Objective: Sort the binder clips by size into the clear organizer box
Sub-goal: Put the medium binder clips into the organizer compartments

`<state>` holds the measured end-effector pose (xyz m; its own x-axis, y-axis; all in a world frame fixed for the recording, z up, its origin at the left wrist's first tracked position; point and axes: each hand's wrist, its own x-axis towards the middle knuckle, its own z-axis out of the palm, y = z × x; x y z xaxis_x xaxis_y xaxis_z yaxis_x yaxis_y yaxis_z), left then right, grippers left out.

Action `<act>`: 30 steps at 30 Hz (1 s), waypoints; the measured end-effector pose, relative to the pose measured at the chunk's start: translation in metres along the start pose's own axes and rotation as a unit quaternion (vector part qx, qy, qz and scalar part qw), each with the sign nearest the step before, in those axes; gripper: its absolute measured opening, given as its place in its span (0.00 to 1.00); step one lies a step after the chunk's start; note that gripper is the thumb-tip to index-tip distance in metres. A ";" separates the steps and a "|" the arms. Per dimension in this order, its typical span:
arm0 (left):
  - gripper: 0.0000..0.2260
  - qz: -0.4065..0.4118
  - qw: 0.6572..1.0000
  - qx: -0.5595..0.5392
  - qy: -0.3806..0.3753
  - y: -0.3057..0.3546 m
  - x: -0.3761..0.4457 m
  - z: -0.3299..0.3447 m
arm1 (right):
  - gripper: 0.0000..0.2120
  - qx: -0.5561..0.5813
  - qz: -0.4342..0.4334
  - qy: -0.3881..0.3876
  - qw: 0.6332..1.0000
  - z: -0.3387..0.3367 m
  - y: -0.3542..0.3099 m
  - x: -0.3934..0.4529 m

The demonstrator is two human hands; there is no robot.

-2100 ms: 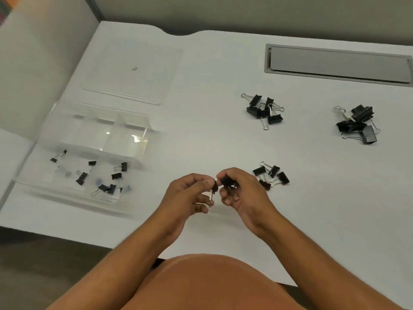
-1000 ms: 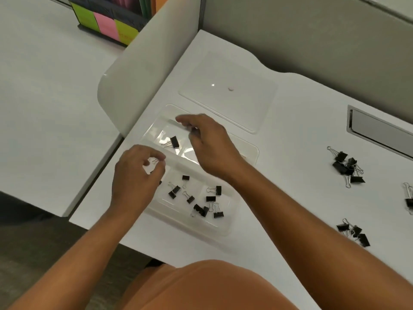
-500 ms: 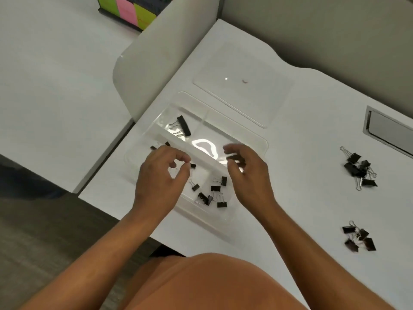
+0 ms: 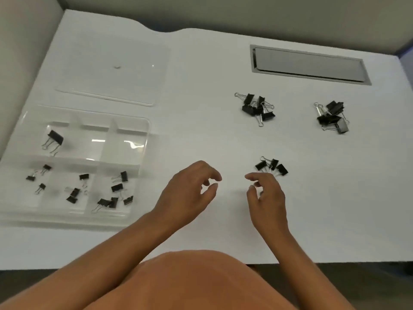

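1. Nearest the camera, two bare forearms reach forward over the white surface.
2. The left hand hovers with its fingers curled loosely and parted, holding nothing.
3. The right hand hovers beside it, apart from it, its fingers also parted and empty, the tips just short of the small clip pile.
4. That pile holds a few small black binder clips lying touching one another on the surface.
5. To the left sits the clear organizer box, open, with divided compartments.
6. Its near row holds small clips: three tiny ones in the left compartment, a few in the middle one, and several in the right one.
7. In the far row, one large clip lies in the left compartment.
8. Farther off on the right lie a medium clip pile and, well apart to its right, a large clip pile.
9. Beyond the box lies its clear lid, flat on the surface.
10. Farthest, a grey recessed panel is set into the surface.
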<state>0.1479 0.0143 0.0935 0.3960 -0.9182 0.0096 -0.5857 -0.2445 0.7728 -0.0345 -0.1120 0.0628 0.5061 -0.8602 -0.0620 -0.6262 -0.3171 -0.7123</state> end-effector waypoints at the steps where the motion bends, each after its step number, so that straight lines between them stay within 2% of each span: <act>1: 0.06 0.005 1.000 0.013 -0.027 0.005 0.009 0.015 | 0.17 -0.007 0.007 0.018 1.000 -0.010 0.013 0.004; 3: 0.09 0.015 0.996 0.045 -0.075 0.017 0.028 0.047 | 0.18 -0.016 0.022 0.045 0.999 -0.030 0.040 0.015; 6: 0.16 0.021 0.986 0.120 -0.116 0.027 0.055 0.088 | 0.19 -0.028 0.032 0.042 0.998 -0.045 0.069 0.035; 11: 0.28 0.031 0.965 0.227 -0.125 0.035 0.093 0.142 | 0.29 -0.080 -0.011 -0.045 0.996 -0.053 0.101 0.064; 14: 0.24 0.050 0.964 0.231 -0.118 0.035 0.102 0.156 | 0.31 -0.092 -0.042 -0.085 0.991 -0.055 0.109 0.075; 21: 0.07 0.062 0.978 0.195 -0.035 0.024 0.091 0.164 | 0.19 -0.067 -0.101 -0.101 0.987 -0.067 0.128 0.083; 26: 0.16 0.096 0.973 0.208 -0.009 0.013 0.089 0.163 | 0.20 -0.059 -0.103 -0.094 0.988 -0.070 0.131 0.086; 30: 0.10 0.070 0.982 0.156 0.084 0.027 0.086 0.152 | 0.18 -0.060 -0.095 -0.075 0.991 -0.071 0.125 0.084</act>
<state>0.0586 -0.1189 0.0187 0.3928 -0.8913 0.2267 -0.8204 -0.2283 0.5242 -0.1123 -0.2526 0.0185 0.6984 -0.7143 -0.0454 -0.5731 -0.5201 -0.6333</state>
